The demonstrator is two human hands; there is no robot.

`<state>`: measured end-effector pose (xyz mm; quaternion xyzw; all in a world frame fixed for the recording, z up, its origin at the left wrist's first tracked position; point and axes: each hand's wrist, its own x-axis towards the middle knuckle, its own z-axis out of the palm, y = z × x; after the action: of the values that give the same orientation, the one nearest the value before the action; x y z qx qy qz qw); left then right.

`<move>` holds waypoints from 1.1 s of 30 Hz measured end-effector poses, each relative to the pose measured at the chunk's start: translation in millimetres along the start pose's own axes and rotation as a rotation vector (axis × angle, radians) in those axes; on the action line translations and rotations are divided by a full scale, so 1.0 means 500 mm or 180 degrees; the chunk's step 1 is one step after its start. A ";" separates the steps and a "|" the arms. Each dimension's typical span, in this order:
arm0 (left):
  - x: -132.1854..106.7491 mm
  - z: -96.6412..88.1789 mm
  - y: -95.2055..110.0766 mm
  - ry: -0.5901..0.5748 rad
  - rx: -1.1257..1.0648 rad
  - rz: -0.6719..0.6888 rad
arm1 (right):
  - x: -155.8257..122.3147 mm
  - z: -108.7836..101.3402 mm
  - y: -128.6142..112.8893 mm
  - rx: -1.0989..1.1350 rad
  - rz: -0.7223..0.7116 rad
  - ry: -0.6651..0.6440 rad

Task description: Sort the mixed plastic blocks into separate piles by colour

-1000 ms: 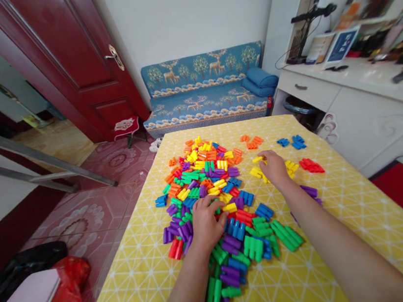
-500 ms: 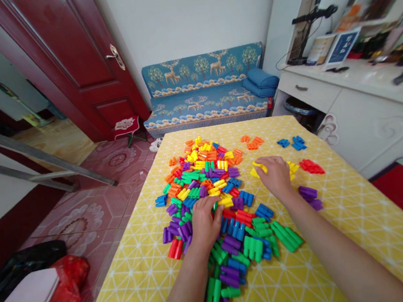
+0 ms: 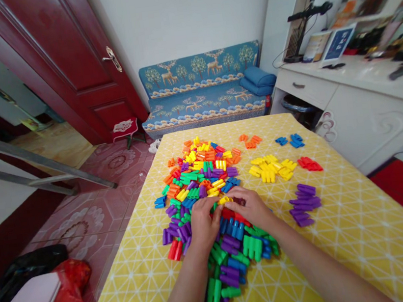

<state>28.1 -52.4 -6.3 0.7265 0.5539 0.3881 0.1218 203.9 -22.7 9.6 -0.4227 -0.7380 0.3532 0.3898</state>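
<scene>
Blue, deer-patterned upholstery covers the sofa along the white wall, with a dark red door at its left, as we sit at a table draped in yellow, white-lined cloth. Our left hand grasps a small yellow block between thumb and fingers, just over the middle of the table. Our right hand brings its fingertips to the other end of that block; we cannot tell whether they grip it. Beneath both hands, a mixed heap of blocks spreads from near the far edge down toward the near edge. Smaller groups, each of one colour, lie to its right: orange blocks by the far edge, blue blocks toward the far right corner, red blocks close to the right edge. Yellow blocks lie between the heap and the red, and purple blocks sit nearer us, toward the right edge.
</scene>
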 end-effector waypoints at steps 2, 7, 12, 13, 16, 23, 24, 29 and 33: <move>0.001 0.000 0.000 -0.0060 0.0022 -0.0007 | -0.001 -0.006 0.005 -0.0009 0.0001 0.0049; 0.002 -0.002 0.004 -0.0081 0.0073 -0.0102 | 0.030 -0.089 0.054 -0.0082 0.0359 0.1061; 0.003 -0.003 0.006 -0.0045 0.0062 -0.0117 | 0.081 -0.224 0.125 -0.1839 0.0937 0.1685; 0.003 -0.003 0.006 -0.0037 0.0051 -0.0116 | 0.087 -0.240 0.134 -0.2182 0.1082 0.1610; 0.003 -0.001 0.004 0.0000 0.0010 -0.0114 | 0.094 -0.258 0.151 -0.2688 0.1348 0.1293; 0.003 -0.001 0.001 0.0214 -0.0011 -0.0174 | 0.089 -0.168 0.137 -0.2277 0.0420 0.1383; 0.003 -0.001 0.001 0.0260 0.0005 -0.0189 | 0.089 -0.142 0.125 -0.2009 0.0223 0.1160; 0.003 -0.004 -0.003 0.0446 0.0105 -0.0344 | 0.088 -0.010 0.048 -0.1442 -0.0336 -0.0062; 0.001 -0.007 0.000 0.0386 0.0264 -0.0469 | 0.085 0.033 0.008 -0.1791 -0.0112 -0.0404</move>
<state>25.6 -52.7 -3.9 0.6633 0.6278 0.3981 0.0862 176.7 13.8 10.5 -0.4785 -0.8371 0.1535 0.2163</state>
